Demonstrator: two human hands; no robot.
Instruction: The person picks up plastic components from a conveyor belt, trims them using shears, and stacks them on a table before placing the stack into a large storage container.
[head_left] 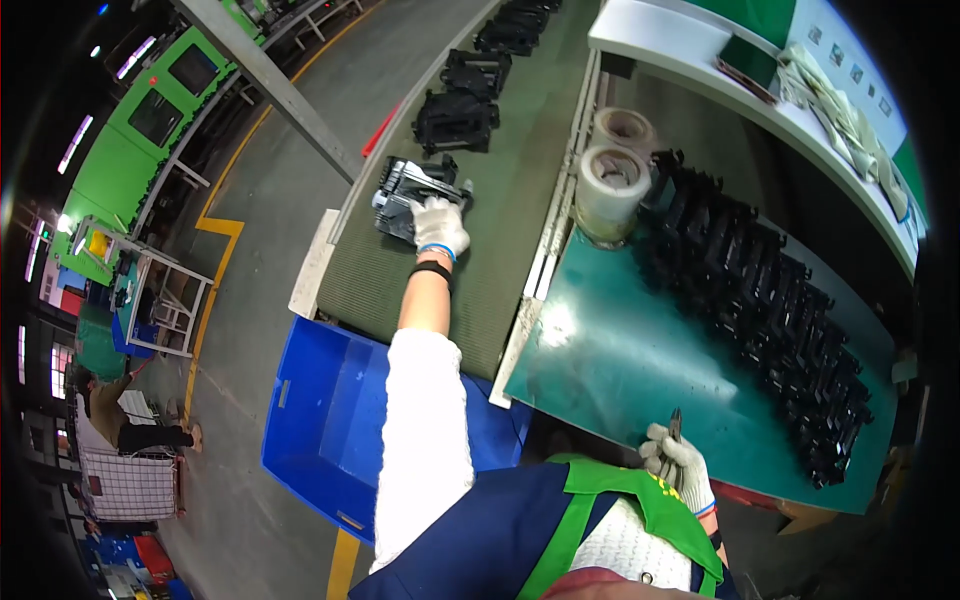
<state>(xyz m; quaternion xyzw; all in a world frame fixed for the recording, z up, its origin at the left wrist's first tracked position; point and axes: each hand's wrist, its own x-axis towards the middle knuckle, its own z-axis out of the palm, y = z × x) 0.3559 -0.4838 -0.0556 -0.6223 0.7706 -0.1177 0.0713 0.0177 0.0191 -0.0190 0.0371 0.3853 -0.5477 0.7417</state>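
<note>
My left hand (440,226), in a white knit glove, reaches onto the green conveyor belt (470,290). Its fingers grip the near side of a black plastic part (395,218) that has shiny silvery surfaces. Farther up the belt lie several similar black parts (455,122) in a line. Low over the edge of the green tabletop (620,350), my right hand (682,465), also gloved, is closed around a small pair of cutting pliers (676,424). The jaws point away from me, and the handles are mostly hidden in the palm.
A dense row of black plastic parts (760,310) covers the table's right side. Two rolls of clear tape (612,190) stand by the belt's edge. Below the belt's end sits a blue bin (320,420). A white shelf (700,50) overhangs the table; another person (125,420) is far left.
</note>
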